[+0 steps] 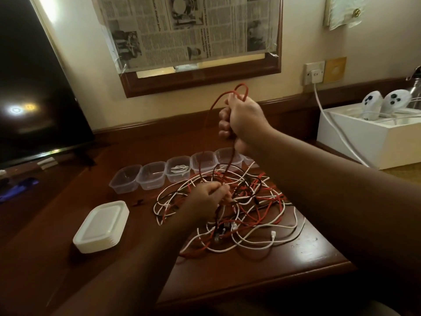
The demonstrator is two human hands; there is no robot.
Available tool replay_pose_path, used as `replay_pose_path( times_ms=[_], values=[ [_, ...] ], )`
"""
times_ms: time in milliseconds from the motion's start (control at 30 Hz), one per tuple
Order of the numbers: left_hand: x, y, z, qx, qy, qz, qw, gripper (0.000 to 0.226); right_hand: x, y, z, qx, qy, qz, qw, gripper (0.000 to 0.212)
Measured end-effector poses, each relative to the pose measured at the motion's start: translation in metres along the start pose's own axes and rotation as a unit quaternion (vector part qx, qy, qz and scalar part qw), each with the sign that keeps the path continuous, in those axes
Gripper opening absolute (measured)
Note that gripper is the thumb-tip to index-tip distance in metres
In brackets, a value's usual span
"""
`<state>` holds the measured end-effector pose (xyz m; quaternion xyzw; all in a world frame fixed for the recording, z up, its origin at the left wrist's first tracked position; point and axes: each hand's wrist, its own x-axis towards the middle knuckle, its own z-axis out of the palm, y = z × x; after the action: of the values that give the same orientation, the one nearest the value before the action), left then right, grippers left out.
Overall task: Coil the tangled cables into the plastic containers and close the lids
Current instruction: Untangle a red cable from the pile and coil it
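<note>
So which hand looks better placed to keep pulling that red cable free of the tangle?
The right hand, probably. It already grips the red cable raised above the desk. The left hand sits low in the tangled pile, pinching strands, better suited to holding them down.

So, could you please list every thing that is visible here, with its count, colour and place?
red cable: one, red, lifted from the pile, loop above the right hand
cable pile: many, red, white and black, tangled on the table centre
containers: at least six, clear, a row behind the pile; the third holds a white cable
lids: one stack, white, table left
table: one, dark brown wood
screen: one, black, far left
newspaper: taped over the wall frame
white box: one, right, holds two white controllers
hands: left hand pinches cables in the pile; right hand grips the red cable, raised
</note>
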<state>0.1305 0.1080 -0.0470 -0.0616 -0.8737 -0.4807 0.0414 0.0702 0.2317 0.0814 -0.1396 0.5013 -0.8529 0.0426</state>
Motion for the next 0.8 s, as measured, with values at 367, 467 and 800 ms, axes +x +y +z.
replay_pose_path(
  times_ms=[367,467,800],
  values=[
    [0.018,0.036,-0.052,-0.323,0.185,-0.105,0.922,0.011,-0.017,0.008,-0.015,-0.548,-0.186,-0.048,0.814,0.02],
    [0.023,0.048,-0.063,-0.439,0.104,-0.159,0.878,0.024,-0.021,0.023,-0.014,-0.632,-0.246,-0.04,0.734,0.04],
    [0.024,0.038,-0.063,-0.488,0.124,-0.133,0.854,0.025,-0.019,0.049,-0.011,-0.577,-0.196,-0.014,0.792,0.019]
  ],
)
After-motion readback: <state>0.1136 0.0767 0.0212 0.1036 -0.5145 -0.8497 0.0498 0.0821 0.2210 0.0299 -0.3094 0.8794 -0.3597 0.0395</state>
